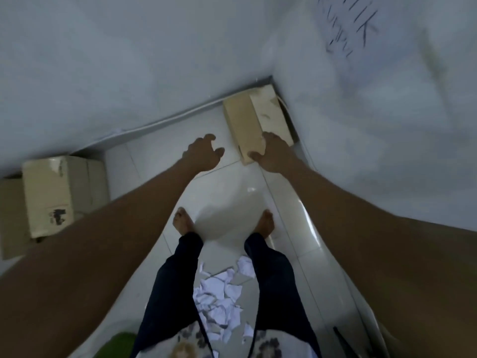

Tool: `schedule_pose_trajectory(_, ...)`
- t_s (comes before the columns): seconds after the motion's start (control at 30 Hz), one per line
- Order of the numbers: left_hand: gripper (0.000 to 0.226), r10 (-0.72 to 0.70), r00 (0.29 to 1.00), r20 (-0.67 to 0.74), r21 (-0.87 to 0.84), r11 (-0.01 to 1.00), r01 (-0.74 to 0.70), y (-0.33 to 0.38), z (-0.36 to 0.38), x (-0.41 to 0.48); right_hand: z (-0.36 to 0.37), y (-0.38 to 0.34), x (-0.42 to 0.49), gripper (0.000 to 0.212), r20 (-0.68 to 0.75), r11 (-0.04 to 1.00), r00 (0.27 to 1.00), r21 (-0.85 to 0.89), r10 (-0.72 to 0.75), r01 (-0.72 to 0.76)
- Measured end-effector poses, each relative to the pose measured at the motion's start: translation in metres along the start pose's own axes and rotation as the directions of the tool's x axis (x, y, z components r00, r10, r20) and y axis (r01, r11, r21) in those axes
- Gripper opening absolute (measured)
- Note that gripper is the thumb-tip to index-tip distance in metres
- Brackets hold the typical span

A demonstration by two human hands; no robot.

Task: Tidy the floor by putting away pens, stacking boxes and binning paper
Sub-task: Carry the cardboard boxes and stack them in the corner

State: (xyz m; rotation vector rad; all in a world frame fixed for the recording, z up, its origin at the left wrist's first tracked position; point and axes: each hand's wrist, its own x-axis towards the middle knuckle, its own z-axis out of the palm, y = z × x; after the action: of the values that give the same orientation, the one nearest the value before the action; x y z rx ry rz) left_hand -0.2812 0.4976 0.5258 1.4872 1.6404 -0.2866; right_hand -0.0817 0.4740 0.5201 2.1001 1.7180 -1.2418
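A tan cardboard box (254, 117) stands in the corner where two pale walls meet. My right hand (271, 153) grips its near end, thumb on the left face and fingers over the top. My left hand (204, 153) hovers just left of that box with fingers loosely curled, holding nothing. A second, larger cardboard box (56, 192) sits against the wall at the left, on top of another flat box (10, 218). Several crumpled white paper pieces (219, 293) lie on the tiled floor between and behind my legs.
My bare feet (183, 220) stand on glossy white tiles facing the corner. The right wall bears dark scribbles (348, 29). A green object (116, 344) and a floral cloth (185, 342) lie at the bottom edge. A thin dark stick (343, 342) shows at lower right.
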Motion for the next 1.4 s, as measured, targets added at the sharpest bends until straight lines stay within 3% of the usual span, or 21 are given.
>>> schedule_pose_trajectory(0.27, 0.061, 0.031, 0.995, -0.094, -0.040, 0.999, -0.035, 0.015, -0.058, -0.101, -0.058, -0.070, -0.087, 0.085, -0.049, 0.996, 0.995, 0.022, -0.086, 0.087)
schedule_pose_trajectory(0.57, 0.062, 0.016, 0.978, -0.209, -0.088, 0.995, -0.035, -0.018, -0.094, -0.172, -0.082, -0.135, -0.146, 0.080, -0.063, 0.971, 0.971, -0.069, -0.231, 0.227)
schedule_pose_trajectory(0.97, 0.053, -0.037, 0.953, -0.302, -0.273, 0.961, -0.050, -0.143, -0.144, -0.248, -0.030, -0.215, -0.197, 0.079, -0.188, 0.979, 0.966, 0.062, -0.177, 0.192)
schedule_pose_trajectory(1.17, 0.055, -0.133, 0.939, -0.318, -0.351, 0.936, 0.013, -0.202, -0.154, -0.271, 0.000, -0.261, -0.203, 0.088, -0.118, 0.978, 0.973, 0.032, -0.200, 0.205)
schedule_pose_trajectory(1.4, 0.059, -0.324, 0.891, -0.317, -0.491, 0.860, 0.138, -0.244, -0.148, -0.292, 0.023, -0.310, -0.185, 0.080, 0.003, 0.943, 0.947, -0.092, -0.322, 0.321)
